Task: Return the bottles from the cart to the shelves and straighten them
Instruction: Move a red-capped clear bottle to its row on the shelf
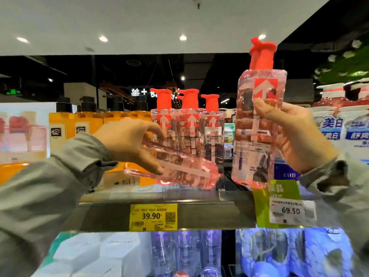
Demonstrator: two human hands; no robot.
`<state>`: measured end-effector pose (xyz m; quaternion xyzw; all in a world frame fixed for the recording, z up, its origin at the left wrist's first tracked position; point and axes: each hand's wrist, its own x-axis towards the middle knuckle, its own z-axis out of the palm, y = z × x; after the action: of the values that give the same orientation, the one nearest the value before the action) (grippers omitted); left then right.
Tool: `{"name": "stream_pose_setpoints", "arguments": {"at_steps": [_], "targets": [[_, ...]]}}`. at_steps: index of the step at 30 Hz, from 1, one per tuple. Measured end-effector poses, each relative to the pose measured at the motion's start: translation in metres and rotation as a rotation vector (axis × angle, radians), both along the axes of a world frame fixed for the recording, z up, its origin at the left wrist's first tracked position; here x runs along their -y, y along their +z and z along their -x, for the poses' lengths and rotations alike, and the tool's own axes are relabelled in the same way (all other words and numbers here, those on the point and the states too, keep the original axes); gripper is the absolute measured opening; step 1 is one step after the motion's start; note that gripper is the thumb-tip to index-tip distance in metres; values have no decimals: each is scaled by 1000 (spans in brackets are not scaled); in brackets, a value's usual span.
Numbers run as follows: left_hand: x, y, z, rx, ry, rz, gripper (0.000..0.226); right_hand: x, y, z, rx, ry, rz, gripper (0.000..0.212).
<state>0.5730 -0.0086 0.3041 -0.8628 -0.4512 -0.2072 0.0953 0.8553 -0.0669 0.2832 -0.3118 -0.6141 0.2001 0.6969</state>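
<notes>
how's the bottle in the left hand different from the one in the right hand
The left-hand bottle lies nearly sideways, low by the shelf; the right-hand bottle is upright and higher. Its red pump shows; the left-hand bottle's does not. Both are clear pink.

Your left hand (129, 140) reaches forward, palm down, fingers curled round a tilted bottle (179, 170). Your right hand (295, 134) is raised higher, thumb and fingers gripping an upright bottle (251, 152).
</notes>
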Motion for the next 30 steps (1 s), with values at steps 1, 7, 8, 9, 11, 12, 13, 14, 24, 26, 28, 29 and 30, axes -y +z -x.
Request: {"name": "stream_pose_setpoints", "arguments": {"at_steps": [1,7,8,9,11,12,13,14,24,26,28,29,30], "targets": [[0,2,2,-18,12,-5,84,-3,1,1,-4,-13,-13,47],[-3,-4,12,-21,17,18,83,-24,3,12,49,-68,-39,46],[-4,-6,13,-6,5,18,83,-27,0,13,76,-80,-22,49],[-4,-8,14,7,-9,19,81,-31,-3,14,105,-85,-1,51],[-4,-11,16,25,-29,18,76,-40,-12,16,129,-66,36,47],[-5,-13,17,26,-34,18,75,-44,-16,17,121,-52,50,40],[-5,-15,18,23,-35,19,75,-48,-19,18,101,-41,64,34],[-6,-17,19,20,-36,26,75,-51,-21,18,77,-27,77,30],[-12,-33,22,174,-66,154,63,-56,-26,14,271,-36,161,46],[-16,-32,23,178,-68,188,65,-52,-29,13,319,-38,181,52],[-19,-34,25,187,-72,193,72,-50,-31,12,363,-68,189,56],[-21,-35,26,193,-74,187,74,-49,-30,12,384,-83,192,57],[-21,-37,26,197,-78,181,75,-49,-29,12,403,-92,198,58]]}}
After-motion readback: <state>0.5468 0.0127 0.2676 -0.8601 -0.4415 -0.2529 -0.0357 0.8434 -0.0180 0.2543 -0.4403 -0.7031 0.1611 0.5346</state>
